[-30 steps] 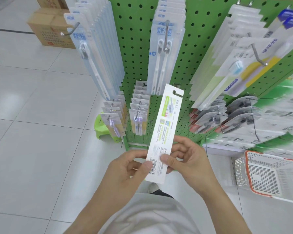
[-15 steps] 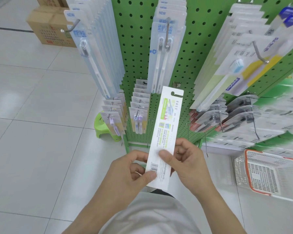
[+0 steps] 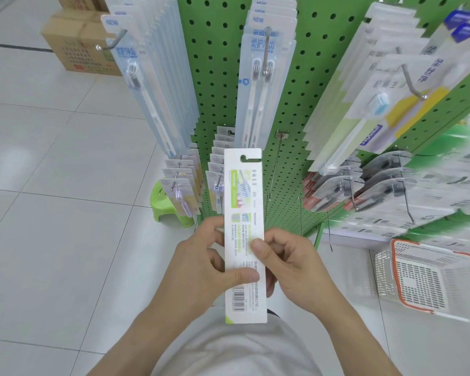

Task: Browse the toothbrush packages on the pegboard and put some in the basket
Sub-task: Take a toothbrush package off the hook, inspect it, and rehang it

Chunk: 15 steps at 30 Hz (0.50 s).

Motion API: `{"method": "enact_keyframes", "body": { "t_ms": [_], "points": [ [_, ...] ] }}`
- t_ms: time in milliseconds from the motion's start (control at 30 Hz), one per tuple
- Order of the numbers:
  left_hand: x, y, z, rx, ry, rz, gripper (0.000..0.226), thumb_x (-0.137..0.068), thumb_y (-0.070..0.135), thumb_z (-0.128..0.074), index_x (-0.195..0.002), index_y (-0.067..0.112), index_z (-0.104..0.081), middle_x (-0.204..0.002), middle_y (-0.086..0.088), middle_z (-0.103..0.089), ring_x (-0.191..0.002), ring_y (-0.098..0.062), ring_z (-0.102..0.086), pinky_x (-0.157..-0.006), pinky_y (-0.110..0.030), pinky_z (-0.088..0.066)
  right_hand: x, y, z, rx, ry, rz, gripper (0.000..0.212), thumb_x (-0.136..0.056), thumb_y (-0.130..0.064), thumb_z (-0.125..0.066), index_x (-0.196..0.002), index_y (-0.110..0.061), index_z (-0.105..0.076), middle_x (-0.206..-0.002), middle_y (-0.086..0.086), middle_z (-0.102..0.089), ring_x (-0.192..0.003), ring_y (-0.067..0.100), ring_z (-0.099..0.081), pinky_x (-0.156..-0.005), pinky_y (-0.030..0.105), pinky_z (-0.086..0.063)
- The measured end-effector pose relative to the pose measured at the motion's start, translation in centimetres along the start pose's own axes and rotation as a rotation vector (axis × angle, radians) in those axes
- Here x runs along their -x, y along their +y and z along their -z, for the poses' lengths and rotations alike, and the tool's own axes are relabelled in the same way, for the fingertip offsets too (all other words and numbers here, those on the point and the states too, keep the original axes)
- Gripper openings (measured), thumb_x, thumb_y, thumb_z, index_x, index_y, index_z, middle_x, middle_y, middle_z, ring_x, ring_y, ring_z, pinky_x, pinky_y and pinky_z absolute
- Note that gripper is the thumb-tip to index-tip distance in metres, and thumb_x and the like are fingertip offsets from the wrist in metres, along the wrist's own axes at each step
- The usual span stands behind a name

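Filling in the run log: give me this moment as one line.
stage: inspecting | toothbrush package: upright, printed back showing | left hand: grips it | right hand: grips it | basket: on floor, right

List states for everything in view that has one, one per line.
Held package: off its peg, upright, printed back facing the camera
Left hand: grips the package's left edge, thumb across the front
Right hand: grips the right edge, thumb on the front
Basket: on the floor at right, looks empty
Middle hook: bare, no packages
Stool: upright on the floor
Box: closed
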<state>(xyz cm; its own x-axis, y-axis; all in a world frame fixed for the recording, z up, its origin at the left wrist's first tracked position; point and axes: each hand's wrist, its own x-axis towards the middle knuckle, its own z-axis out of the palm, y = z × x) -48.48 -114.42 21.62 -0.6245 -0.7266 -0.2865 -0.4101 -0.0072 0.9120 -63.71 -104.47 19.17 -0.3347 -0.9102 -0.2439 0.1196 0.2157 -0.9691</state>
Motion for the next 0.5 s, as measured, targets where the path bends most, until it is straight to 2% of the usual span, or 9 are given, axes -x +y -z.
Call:
{"method": "enact_keyframes", "body": {
  "t_ms": [67, 200, 333, 400, 500],
  "points": [
    [-0.06, 0.27, -0.02, 0.005, -0.005, -0.017, 0.075, -0.061, 0.015, -0.096, -0.115, 0.047, -0.054, -0.092, 0.009, -0.071, -0.052, -0.016, -0.065, -0.055, -0.028, -0.054, 0.08, -0.04, 0.05, 0.017, -0.022, 0.003, 0.033, -0.096, -0.037, -0.059, -0.09, -0.005, -0.065, -0.065, 0.015, -0.07, -0.048, 0.025, -0.061, -0.045, 0.031, -0.051],
    [-0.12, 0.63, -0.01, 0.067, 0.008, 0.02, 0.046, -0.071, 0.014, -0.089, -0.105, 0.027, -0.061, -0.08, 0.0, -0.073, -0.052, -0.018, -0.068, -0.043, -0.02, -0.045, 0.24, -0.5, 0.39, 0.027, -0.059, 0.008, 0.036, -0.098, -0.035, -0.056, -0.088, -0.002, -0.063, -0.067, 0.011, -0.072, -0.05, 0.022, -0.064, -0.046, 0.031, -0.051],
    [-0.28, 0.78, 0.06, 0.048, -0.001, 0.041, 0.029, -0.081, 0.021, -0.082, -0.101, 0.027, -0.062, -0.08, 0.0, -0.077, -0.053, -0.026, -0.07, -0.04, -0.027, -0.045, 0.17, -0.36, 0.28, 0.049, -0.038, 0.062, 0.027, -0.098, -0.032, -0.06, -0.091, -0.008, -0.068, -0.072, 0.007, -0.073, -0.055, 0.015, -0.065, -0.048, 0.029, -0.05],
    [-0.37, 0.65, 0.15, 0.041, -0.04, 0.044, 0.025, -0.084, 0.027, -0.077, -0.104, 0.03, -0.063, -0.078, 0.002, -0.077, -0.051, -0.024, -0.068, -0.042, -0.029, -0.047, 0.04, -0.19, 0.02, 0.039, -0.012, 0.096, 0.023, -0.098, -0.034, -0.06, -0.095, -0.013, -0.069, -0.075, 0.006, -0.073, -0.06, 0.015, -0.066, -0.051, 0.028, -0.05],
    [-0.28, 0.51, -0.15, 0.053, -0.108, 0.035, 0.021, -0.09, 0.036, -0.067, -0.102, 0.019, -0.066, -0.07, -0.001, -0.076, -0.047, -0.016, -0.064, -0.046, -0.029, -0.049, -0.02, -0.24, -0.06, 0.017, -0.008, 0.123, 0.018, -0.1, -0.032, -0.056, -0.102, -0.019, -0.068, -0.08, 0.001, -0.072, -0.067, 0.014, -0.066, -0.055, 0.027, -0.05]
  ]
}}
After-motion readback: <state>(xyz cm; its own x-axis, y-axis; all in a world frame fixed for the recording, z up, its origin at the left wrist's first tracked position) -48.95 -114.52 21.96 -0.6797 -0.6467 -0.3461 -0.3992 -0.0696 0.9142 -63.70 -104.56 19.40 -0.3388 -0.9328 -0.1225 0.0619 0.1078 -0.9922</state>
